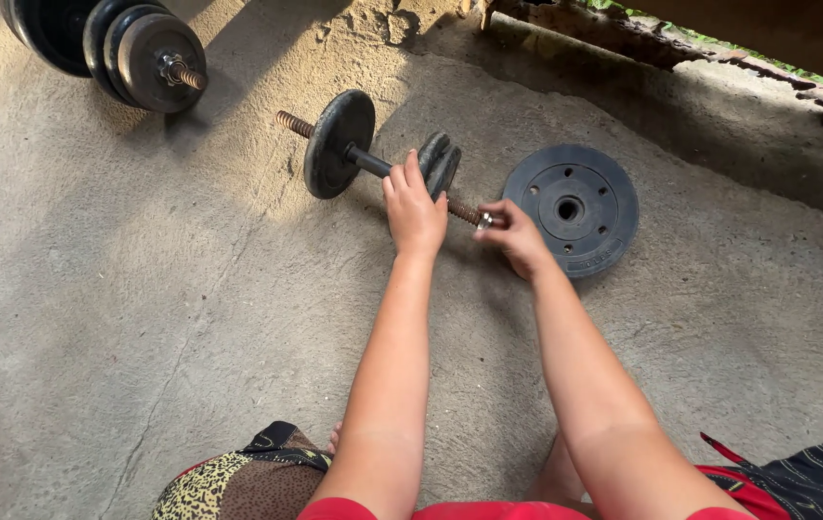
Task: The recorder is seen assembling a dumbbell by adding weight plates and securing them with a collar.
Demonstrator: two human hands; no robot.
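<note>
A dumbbell bar [365,160] lies on the concrete floor with one large black plate [338,143] near its far threaded end and two smaller plates [438,162] toward the near end. My left hand [413,210] grips the bar just beside the smaller plates. My right hand [517,236] pinches a small silver collar nut [484,221] at the tip of the rusty threaded end. A loose black weight plate [571,207] lies flat on the floor right beside my right hand.
A second, loaded dumbbell [132,48] with several black plates lies at the top left. A broken concrete edge with greenery [719,53] runs along the top right. Patterned cloth [238,477] and a dark striped garment [816,477] cover my knees at the bottom.
</note>
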